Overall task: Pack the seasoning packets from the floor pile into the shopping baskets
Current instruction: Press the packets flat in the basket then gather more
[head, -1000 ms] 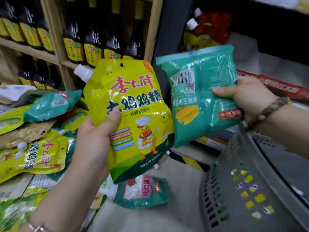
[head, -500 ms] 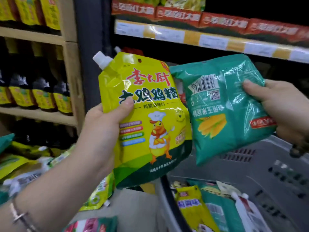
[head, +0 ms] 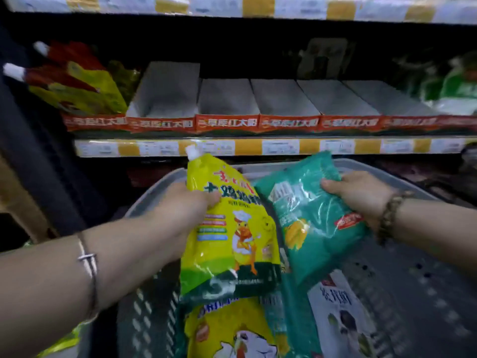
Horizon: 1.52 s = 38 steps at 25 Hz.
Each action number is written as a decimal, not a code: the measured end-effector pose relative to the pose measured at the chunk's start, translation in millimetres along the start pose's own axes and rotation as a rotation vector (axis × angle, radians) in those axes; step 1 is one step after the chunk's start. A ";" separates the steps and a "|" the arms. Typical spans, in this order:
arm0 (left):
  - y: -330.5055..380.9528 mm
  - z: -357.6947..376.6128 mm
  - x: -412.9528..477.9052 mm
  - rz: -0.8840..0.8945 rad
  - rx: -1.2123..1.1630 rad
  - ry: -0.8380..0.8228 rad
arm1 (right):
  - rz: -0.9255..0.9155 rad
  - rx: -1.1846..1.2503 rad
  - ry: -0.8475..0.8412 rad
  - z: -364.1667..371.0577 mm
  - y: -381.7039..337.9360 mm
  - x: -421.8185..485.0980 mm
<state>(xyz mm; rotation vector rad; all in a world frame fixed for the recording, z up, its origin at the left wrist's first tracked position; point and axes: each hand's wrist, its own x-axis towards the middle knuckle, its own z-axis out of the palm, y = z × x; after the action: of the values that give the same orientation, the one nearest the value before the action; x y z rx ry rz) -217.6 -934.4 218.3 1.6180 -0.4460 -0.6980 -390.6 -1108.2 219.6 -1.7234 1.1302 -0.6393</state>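
Left hand (head: 182, 213), right hand (head: 361, 196): firm grips.

A grocery shop: long white-and-yellow price-tag strips (head: 258, 147), a row of red-fronted cardboard display trays (head: 227, 122), spouted red-and-yellow sauce pouches (head: 77, 86), a grey perforated plastic shopping basket (head: 413, 293)

hands (head: 185, 210) (head: 361, 195) 2 | yellow packets (head: 232, 228) (head: 232, 329) 2 | teal packet (head: 315, 228) held 1 | white packet (head: 335, 303) 1 | basket (head: 418, 280) 1
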 end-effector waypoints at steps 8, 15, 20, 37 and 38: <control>-80.2 35.7 26.2 -0.059 0.346 0.092 | 0.227 -0.160 -0.125 45.4 91.5 25.7; -117.8 25.0 45.8 -0.168 0.496 0.105 | 0.269 -0.148 -0.199 63.4 129.3 36.0; -135.1 22.7 52.8 -0.295 0.805 0.070 | 0.231 -0.562 -0.353 55.4 125.4 43.4; -139.4 55.7 12.1 -0.064 1.554 -0.753 | -0.195 -1.278 -0.840 65.7 137.0 2.9; -140.1 55.0 13.5 -0.081 1.579 -0.765 | -0.233 -1.272 -0.822 66.1 139.6 0.5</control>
<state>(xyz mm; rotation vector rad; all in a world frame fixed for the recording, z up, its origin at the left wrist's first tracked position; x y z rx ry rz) -258.1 -960.3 75.1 2.7506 -1.8166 -1.1180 -393.6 -1098.4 65.5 -2.7676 0.6972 0.8671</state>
